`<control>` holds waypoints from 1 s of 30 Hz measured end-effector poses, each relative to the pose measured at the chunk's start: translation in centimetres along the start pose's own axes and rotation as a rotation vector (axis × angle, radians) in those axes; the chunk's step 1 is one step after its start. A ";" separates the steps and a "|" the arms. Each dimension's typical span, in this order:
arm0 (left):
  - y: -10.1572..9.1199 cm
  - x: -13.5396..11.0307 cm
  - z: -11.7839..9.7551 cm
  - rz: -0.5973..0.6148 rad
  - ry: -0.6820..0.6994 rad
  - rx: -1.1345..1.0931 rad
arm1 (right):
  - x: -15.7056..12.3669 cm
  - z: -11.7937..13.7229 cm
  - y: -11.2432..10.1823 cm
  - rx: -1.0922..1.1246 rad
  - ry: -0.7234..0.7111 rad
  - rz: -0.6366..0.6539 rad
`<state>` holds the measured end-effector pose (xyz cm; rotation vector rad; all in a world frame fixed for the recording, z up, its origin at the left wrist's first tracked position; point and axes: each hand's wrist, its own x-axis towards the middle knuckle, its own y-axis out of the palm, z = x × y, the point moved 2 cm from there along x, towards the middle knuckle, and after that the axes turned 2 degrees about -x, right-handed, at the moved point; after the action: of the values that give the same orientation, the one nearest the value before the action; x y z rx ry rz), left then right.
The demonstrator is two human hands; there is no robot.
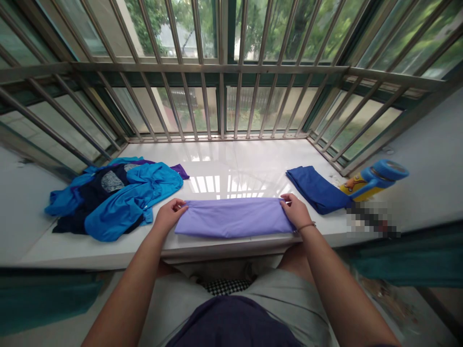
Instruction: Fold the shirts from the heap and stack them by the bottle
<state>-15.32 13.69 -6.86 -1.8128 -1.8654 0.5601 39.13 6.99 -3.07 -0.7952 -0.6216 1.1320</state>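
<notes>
Cloth (231,219) lay as a flat lilac strip near the front of the sill (260,164). My left hand (170,214) and right hand (296,212) pinched its far corners. It looked light, limp, perhaps slippery, so corners seemed the surest hold.

Lavender cloth (234,219) (plain); bottle (374,179) blue and yellow.

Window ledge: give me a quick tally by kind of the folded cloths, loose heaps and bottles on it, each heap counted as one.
Folded cloths: 2, the lilac cloth and the dark blue cloth
Loose heaps: 1, the clothes heap
Bottles: 1, the blue-and-yellow bottle
Total: 4
</notes>
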 end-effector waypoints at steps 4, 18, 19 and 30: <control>0.2 -0.4 -1.0 -0.047 0.004 0.031 | -0.5 -0.2 -0.1 -0.222 -0.010 -0.010; 0.0 -0.9 -0.8 -0.207 -0.025 -0.173 | -5.4 0.4 0.4 -0.496 0.111 0.192; -0.1 -1.0 -0.8 -0.208 -0.030 -0.184 | -4.7 -0.4 -0.6 -0.501 0.130 0.180; 3.9 -2.4 -4.2 0.170 0.192 -0.261 | -1.9 3.8 -8.2 -0.488 0.090 -0.193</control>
<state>-9.66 11.27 -5.97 -2.1256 -1.7299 0.1950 39.98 4.31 5.73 -1.1676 -0.8949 0.7687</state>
